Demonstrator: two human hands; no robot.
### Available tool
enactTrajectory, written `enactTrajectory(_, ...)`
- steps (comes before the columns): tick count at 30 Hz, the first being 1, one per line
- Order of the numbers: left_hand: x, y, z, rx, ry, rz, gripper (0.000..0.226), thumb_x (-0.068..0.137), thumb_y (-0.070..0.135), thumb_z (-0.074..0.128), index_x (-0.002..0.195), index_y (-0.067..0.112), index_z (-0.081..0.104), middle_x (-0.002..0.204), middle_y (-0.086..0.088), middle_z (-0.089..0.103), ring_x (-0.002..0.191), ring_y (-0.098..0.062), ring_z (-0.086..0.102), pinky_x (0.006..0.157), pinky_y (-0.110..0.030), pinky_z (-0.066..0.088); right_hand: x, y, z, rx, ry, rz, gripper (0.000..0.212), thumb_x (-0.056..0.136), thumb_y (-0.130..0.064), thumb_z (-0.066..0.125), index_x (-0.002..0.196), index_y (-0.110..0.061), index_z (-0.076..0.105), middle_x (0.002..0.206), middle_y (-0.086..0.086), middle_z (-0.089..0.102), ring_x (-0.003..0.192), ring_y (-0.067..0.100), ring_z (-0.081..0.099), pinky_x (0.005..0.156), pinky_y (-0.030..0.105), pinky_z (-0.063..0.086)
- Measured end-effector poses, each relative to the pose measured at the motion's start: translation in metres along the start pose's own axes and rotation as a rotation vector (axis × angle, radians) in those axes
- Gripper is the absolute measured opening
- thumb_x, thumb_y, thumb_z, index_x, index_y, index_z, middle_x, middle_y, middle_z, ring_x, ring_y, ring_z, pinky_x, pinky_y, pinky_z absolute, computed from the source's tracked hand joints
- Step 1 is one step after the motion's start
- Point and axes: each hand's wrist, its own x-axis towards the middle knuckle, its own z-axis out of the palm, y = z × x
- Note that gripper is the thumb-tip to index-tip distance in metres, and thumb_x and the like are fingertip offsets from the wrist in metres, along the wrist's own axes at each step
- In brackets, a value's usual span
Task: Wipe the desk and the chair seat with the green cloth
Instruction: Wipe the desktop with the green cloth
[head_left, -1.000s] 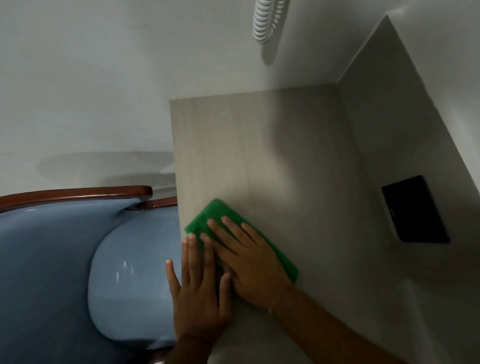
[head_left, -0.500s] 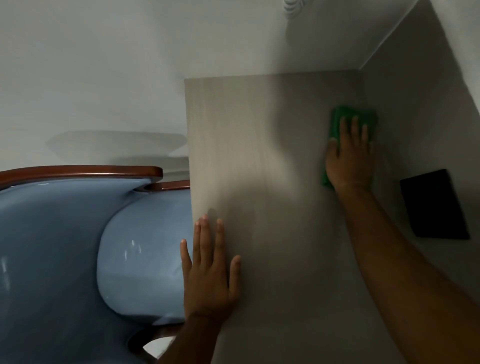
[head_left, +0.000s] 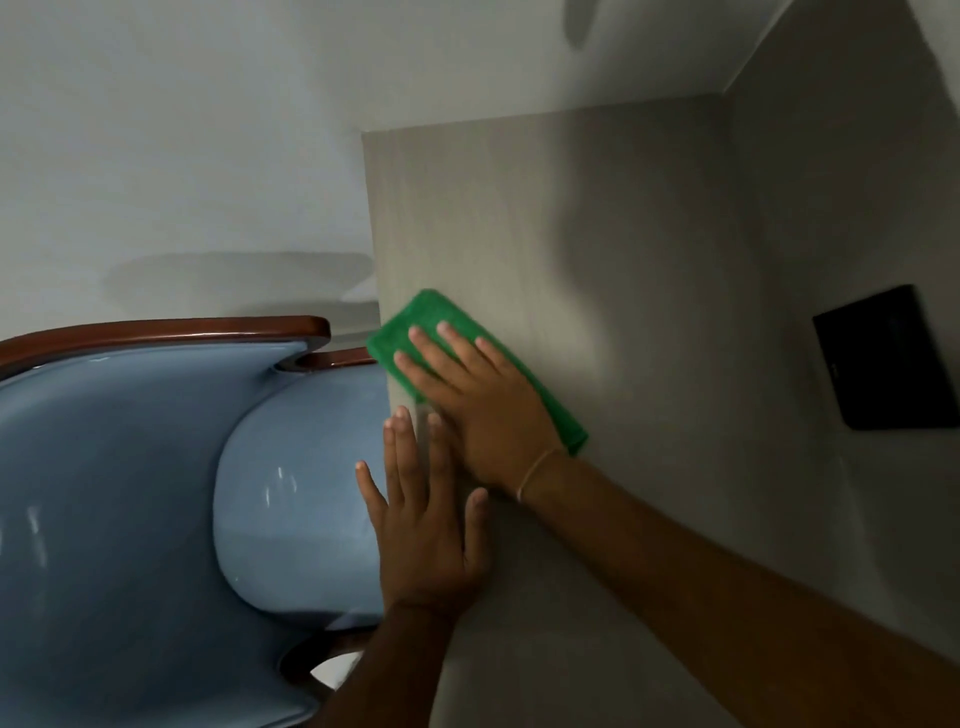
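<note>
The green cloth (head_left: 415, 322) lies folded flat on the pale wood desk (head_left: 597, 260), at its left edge. My right hand (head_left: 478, 400) presses down on the cloth with fingers spread, covering its middle. My left hand (head_left: 426, 525) rests flat on the desk edge just below the right hand, fingers apart, holding nothing. The blue chair seat (head_left: 296, 499) sits directly left of the desk edge, beside my left hand.
The blue chair back (head_left: 104, 519) with a brown wooden rim (head_left: 171, 332) fills the lower left. A black wall panel (head_left: 888, 358) is on the side wall at right. White floor (head_left: 182, 156) shows beyond the chair and desk.
My right hand has swept the cloth from the far right corner of the desk back to the left edge near the chair. My left hand has stayed flat on the desk edge.
</note>
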Motion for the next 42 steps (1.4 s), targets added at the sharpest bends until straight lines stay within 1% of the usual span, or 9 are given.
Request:
enactTrajectory(4,-0.004,-0.002,-0.006,0.033,-0.036,0.037,0.077,0.107,0.051,0.028,0.175,0.018,0.012,0.185,-0.011,0.002,0.173,-0.02,-0.008,0.131,-0.074,0.0,-0.075,-0.035,0.009,0.03,-0.049,-0.007,0.072,0.106,-0.044,0.038,0.169,-0.027,0.006,0.178,0.0,0.006,0.165,0.024,0.005,0.132,0.044,0.015)
enactTrajectory(9,-0.004,-0.002,-0.008,0.048,-0.089,0.043,0.077,0.106,0.049,0.027,0.176,0.026,0.009,0.186,-0.007,0.003,0.173,-0.022,-0.001,0.133,-0.071,0.002,-0.19,-0.059,0.017,0.0,0.028,0.138,0.061,0.11,-0.045,0.038,0.167,-0.029,0.023,0.176,-0.005,0.018,0.163,0.021,0.017,0.127,0.04,0.021)
enactTrajectory(12,-0.002,0.001,-0.007,0.075,-0.122,0.02,0.076,0.107,0.051,0.025,0.176,0.02,0.014,0.186,-0.006,0.002,0.173,-0.024,0.001,0.134,-0.068,0.003,-0.231,-0.046,0.008,-0.005,0.031,0.345,0.06,0.108,-0.05,0.04,0.165,-0.034,0.029,0.175,-0.008,0.023,0.161,0.018,0.024,0.126,0.038,0.023)
enactTrajectory(17,0.0,0.007,-0.008,0.077,-0.13,0.001,0.079,0.109,0.06,0.008,0.176,0.019,0.018,0.186,-0.004,0.003,0.172,-0.015,-0.007,0.137,-0.056,-0.003,-0.228,0.01,-0.009,0.014,0.046,0.68,0.059,0.109,-0.045,0.028,0.166,-0.029,0.027,0.175,-0.003,0.02,0.162,0.024,0.023,0.126,0.043,0.024)
enactTrajectory(20,0.003,0.006,-0.007,0.085,-0.131,-0.006,0.076,0.11,0.058,0.014,0.176,0.02,0.018,0.186,-0.003,0.002,0.173,-0.017,-0.005,0.138,-0.056,-0.001,-0.196,0.061,-0.025,0.026,0.129,0.847,0.06,0.107,-0.039,0.034,0.164,-0.021,0.033,0.173,0.005,0.025,0.16,0.029,0.028,0.125,0.05,0.031)
enactTrajectory(23,0.004,0.007,-0.006,0.086,-0.127,-0.01,0.075,0.109,0.051,0.024,0.176,0.02,0.017,0.186,-0.003,0.002,0.173,-0.021,0.0,0.138,-0.057,0.003,-0.156,0.116,-0.043,0.028,0.136,0.934,0.063,0.107,-0.043,0.03,0.166,-0.019,0.029,0.174,0.008,0.021,0.161,0.031,0.022,0.129,0.052,0.026)
enactTrajectory(29,0.003,0.008,-0.006,0.062,-0.104,-0.003,0.075,0.111,0.055,0.017,0.176,0.019,0.019,0.186,-0.003,0.005,0.173,-0.024,0.004,0.138,-0.056,0.007,-0.076,0.163,-0.056,0.041,0.091,0.865,0.078,0.103,-0.061,0.043,0.168,-0.025,0.019,0.177,0.006,0.013,0.164,0.03,0.013,0.131,0.048,0.015)
enactTrajectory(39,0.003,0.009,-0.009,0.082,-0.114,0.002,0.074,0.109,0.048,0.033,0.176,0.021,0.019,0.186,-0.005,0.007,0.173,-0.025,0.005,0.137,-0.056,0.011,-0.061,0.086,-0.035,0.065,0.231,0.596,0.063,0.103,-0.036,0.04,0.164,-0.023,0.032,0.173,0.004,0.028,0.159,0.031,0.028,0.125,0.049,0.028)
enactTrajectory(42,0.004,0.006,-0.007,0.086,-0.138,0.006,0.072,0.111,0.053,0.026,0.177,0.026,0.012,0.186,-0.003,0.002,0.173,-0.02,-0.005,0.138,-0.049,0.003,-0.074,0.043,-0.018,0.066,0.24,0.662,0.063,0.103,-0.033,0.037,0.165,-0.023,0.028,0.174,0.004,0.026,0.159,0.03,0.027,0.124,0.049,0.028)
